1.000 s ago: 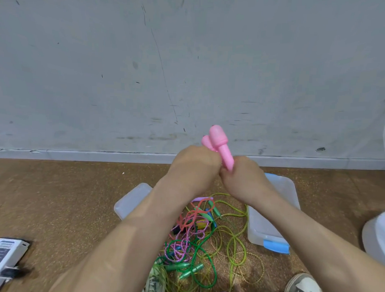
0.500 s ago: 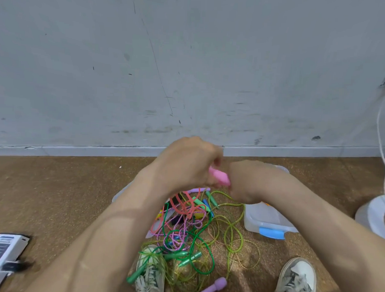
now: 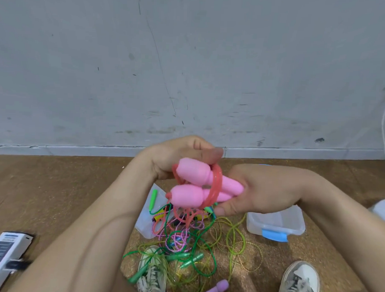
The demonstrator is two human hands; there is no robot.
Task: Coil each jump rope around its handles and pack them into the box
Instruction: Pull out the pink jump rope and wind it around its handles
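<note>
Handles [image 3: 197, 176] have swung out from between the fists, lying side by side, heads at 9 o'clock under the curled left hand [image 3: 176, 156], shafts at 3 o'clock gripped by the right hand [image 3: 262, 192], rope [image 3: 216, 186] looped round them; box [image 3: 276, 225] lies at 5 o'clock, nearer the right hand.

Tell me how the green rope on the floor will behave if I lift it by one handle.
Probably floppy: the green rope lies in loose loops. It likely drags others up, since it crosses the braided cord and the yellow rope. Looks thin, so probably light.

Even soft daylight, faint shadows, mild motion blur, wide-angle bending at edges
</note>
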